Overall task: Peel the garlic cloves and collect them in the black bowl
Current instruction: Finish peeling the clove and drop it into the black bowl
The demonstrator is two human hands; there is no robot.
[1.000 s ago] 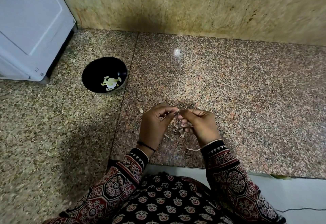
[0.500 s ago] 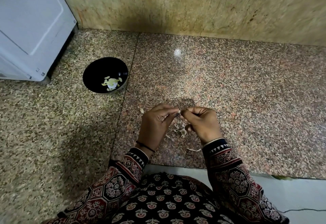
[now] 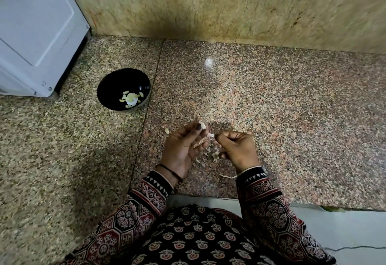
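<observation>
Above the granite worktop (image 3: 282, 108) the left hand (image 3: 183, 146) pinches a clove (image 3: 202, 125) and the right hand (image 3: 238, 150) pinches its skin (image 3: 210, 135); too sharp a tug could flick the clove loose.

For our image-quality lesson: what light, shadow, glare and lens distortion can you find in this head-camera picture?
Head view: a white glare spot shines on the speckled granite counter; a dark shadow falls on the beige stone wall; wide-angle bending tilts the white appliance; the left hand pinching a pale garlic clove and the right hand pinching papery peel look sharp.
</observation>
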